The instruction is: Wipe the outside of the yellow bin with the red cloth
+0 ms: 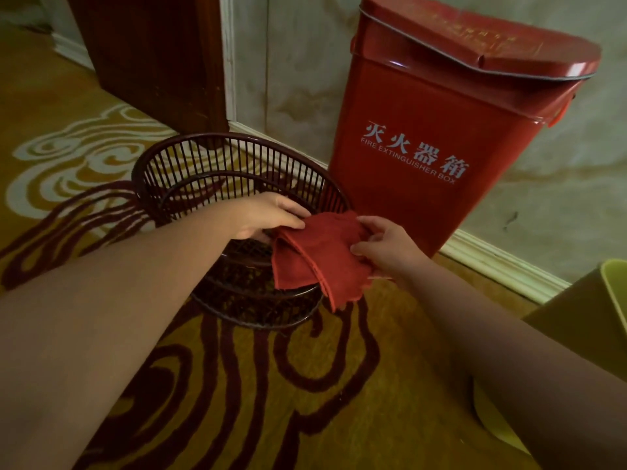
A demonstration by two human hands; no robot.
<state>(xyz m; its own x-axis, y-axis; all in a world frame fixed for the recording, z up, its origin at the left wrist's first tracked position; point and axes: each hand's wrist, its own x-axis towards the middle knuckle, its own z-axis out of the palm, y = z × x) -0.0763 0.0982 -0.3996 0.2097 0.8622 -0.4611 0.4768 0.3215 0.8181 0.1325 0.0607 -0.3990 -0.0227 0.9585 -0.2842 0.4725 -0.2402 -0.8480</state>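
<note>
Thumb and fingertips of the right hand point(383, 247) pinch one edge of the red cloth point(317, 257), while the left hand point(268, 215) pinches the opposite upper edge between thumb and curled fingers, the two hands holding the fabric between them above the rim of a dark wicker basket point(237, 184). The cloth hangs in loose folds, a doubled layer drooping below the hands, which suggests something soft, light and limp that will take whatever shape the hands give it. It looks like napped towelling, likely to grip a smooth surface rather than slide off it. Bunching or folding it into a pad under a flat palm would probably serve better for wiping than the present edge pinch, which leaves most of the fabric dangling.

The yellow bin point(610, 293) stands at the far right edge of the frame, well apart from the cloth and partly hidden behind the right forearm; only part of its rim and a shadowed side wall show. It appears to be thin-walled plastic, so it is likely light and apt to shift or tip under a firm wipe. Steadying it at the rim with one hand seems wise.

A red fire extinguisher box point(441, 157) stands against the wall behind the basket, on patterned carpet point(237, 385). No wiping has begun.
</note>
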